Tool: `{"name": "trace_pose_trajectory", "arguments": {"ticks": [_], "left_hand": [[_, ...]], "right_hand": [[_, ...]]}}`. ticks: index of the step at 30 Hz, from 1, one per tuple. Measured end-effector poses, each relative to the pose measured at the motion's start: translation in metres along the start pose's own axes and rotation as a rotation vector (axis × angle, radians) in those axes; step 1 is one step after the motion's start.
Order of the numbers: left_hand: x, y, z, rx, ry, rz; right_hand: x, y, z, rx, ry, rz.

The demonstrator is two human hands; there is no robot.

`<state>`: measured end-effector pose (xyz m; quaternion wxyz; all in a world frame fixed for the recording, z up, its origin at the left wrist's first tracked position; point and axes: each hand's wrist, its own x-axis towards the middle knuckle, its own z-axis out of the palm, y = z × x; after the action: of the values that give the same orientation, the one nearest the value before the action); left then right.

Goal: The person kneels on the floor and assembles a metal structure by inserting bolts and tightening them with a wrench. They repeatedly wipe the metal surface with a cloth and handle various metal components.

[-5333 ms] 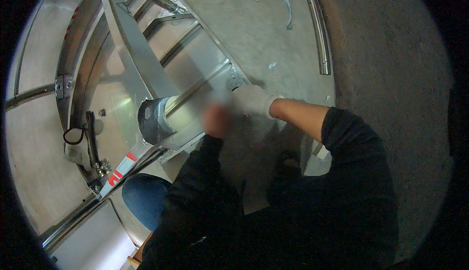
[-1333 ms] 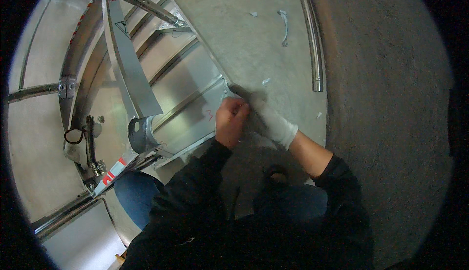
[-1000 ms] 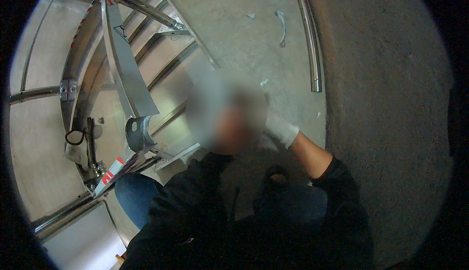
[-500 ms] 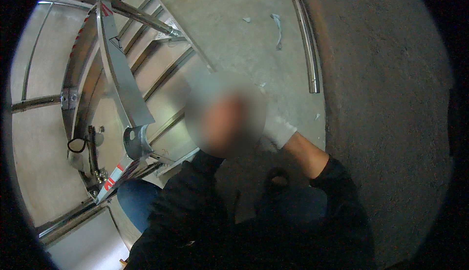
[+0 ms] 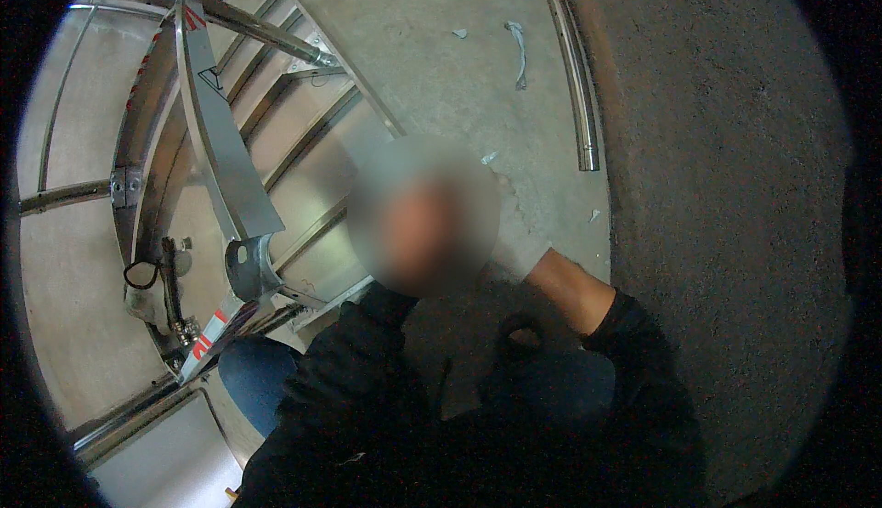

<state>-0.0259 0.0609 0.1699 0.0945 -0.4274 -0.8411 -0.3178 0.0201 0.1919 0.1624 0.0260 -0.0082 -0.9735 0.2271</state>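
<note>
A blurred patch covers my left hand (image 5: pixel 418 237), so its fingers cannot be made out. My right hand (image 5: pixel 520 247) wears a white glove, and only its wrist side shows at the patch's right edge. Both hands are close together over the concrete floor (image 5: pixel 432 76), by the end of a shiny metal rail (image 5: pixel 317 232) of a steel frame (image 5: pixel 220 173). Whether either hand holds anything is hidden. Dark sleeves cover both arms, and the right forearm is bare near the glove.
A curved metal tube (image 5: pixel 581 95) lies on the floor beyond the hands, with a white scrap (image 5: pixel 519 44) farther out. Rough dark ground (image 5: pixel 726 196) fills the right. At the left, a tool with a black loop (image 5: pixel 147 276) and a red-and-white strip (image 5: pixel 209 341) sit by the frame.
Five seconds ago both hands were on a shiny metal cylinder. They then moved to the rail's end and stayed there, blurred over for the last second. The view drifted slightly.
</note>
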Motion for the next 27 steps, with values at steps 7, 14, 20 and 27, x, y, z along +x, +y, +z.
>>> {"name": "trace_pose_trajectory", "arguments": {"ticks": [7, 14, 20, 27], "left_hand": [[-0.011, 0.008, 0.002, -0.349, -0.019, -0.009], [-0.001, 0.015, -0.006, -0.246, 0.014, -0.183], [0.017, 0.013, -0.013, -0.032, -0.095, -0.034], [0.014, 0.011, -0.007, 0.08, -0.21, -0.013]], "right_hand": [[0.001, 0.008, 0.004, -0.047, -0.152, -0.048], [0.004, 0.003, -0.004, 0.008, -0.127, 0.087], [0.006, 0.006, 0.006, -0.095, -0.158, 0.103], [-0.002, 0.004, 0.018, -0.298, -0.128, -0.043]]}}
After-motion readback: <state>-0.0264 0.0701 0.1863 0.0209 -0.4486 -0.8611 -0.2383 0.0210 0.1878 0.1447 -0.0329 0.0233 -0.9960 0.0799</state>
